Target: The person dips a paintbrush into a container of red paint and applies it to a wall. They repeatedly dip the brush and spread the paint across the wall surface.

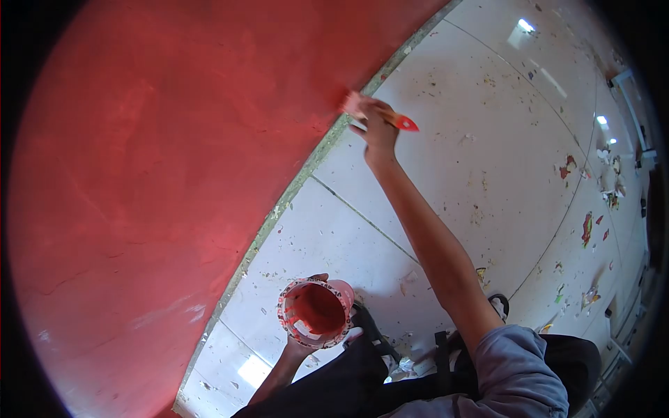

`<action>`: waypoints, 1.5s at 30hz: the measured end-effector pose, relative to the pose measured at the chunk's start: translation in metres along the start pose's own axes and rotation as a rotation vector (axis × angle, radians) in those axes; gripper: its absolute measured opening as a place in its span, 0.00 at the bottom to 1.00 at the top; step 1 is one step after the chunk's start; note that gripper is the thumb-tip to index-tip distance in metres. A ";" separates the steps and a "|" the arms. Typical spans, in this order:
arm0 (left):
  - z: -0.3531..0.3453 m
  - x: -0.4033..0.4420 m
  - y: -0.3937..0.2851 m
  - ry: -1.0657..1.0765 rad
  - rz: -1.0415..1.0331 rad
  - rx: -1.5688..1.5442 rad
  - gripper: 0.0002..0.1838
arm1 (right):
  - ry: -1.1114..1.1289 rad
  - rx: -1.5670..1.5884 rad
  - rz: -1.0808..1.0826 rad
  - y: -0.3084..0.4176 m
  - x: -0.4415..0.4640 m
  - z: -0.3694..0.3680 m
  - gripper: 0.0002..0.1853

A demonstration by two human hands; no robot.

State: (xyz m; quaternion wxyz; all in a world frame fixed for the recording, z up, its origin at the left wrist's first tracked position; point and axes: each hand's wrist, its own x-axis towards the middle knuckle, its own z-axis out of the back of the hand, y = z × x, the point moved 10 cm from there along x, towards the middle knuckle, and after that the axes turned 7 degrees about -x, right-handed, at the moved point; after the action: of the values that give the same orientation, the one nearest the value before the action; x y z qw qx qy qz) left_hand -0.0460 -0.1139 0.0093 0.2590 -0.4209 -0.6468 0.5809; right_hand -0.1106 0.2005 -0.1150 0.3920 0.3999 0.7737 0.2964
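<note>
My right hand [380,132] is wrapped round a paintbrush [403,122] with an orange-and-red handle. Its bristles touch the red wall [174,139] just above the green-grey strip [300,177] where wall and floor meet. Lower down, my left hand [301,345] grips a small paint bucket [315,312] from beneath and behind; only parts of its fingers show. Red paint coats the inside of the bucket, and its rim carries dark printed marks. The bucket is tilted so that its mouth faces me.
White floor tiles [453,118] with dark joints run along the wall, strewn with paint flakes and debris. Coloured scraps [587,230] lie to the right. Metal frame parts [631,104] stand at the far right edge. My dark-trousered legs [327,386] are at the bottom.
</note>
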 end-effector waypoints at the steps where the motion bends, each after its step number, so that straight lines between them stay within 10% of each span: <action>1: 0.000 -0.002 0.000 0.003 0.000 -0.005 0.50 | 0.065 0.044 0.034 0.014 -0.006 -0.018 0.11; 36: 0.005 0.002 0.013 -0.030 0.062 -0.005 0.49 | 0.022 -0.095 0.035 -0.010 -0.028 0.005 0.08; 45: 0.002 -0.003 0.004 -0.043 0.023 -0.032 0.49 | 0.377 0.270 0.182 0.131 -0.094 -0.111 0.10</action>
State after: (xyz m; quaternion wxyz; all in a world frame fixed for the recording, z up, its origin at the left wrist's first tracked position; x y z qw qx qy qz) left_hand -0.0445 -0.1176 0.0052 0.2315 -0.4196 -0.6567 0.5823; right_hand -0.1184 0.1706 0.0784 0.1554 0.4542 0.8267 0.2935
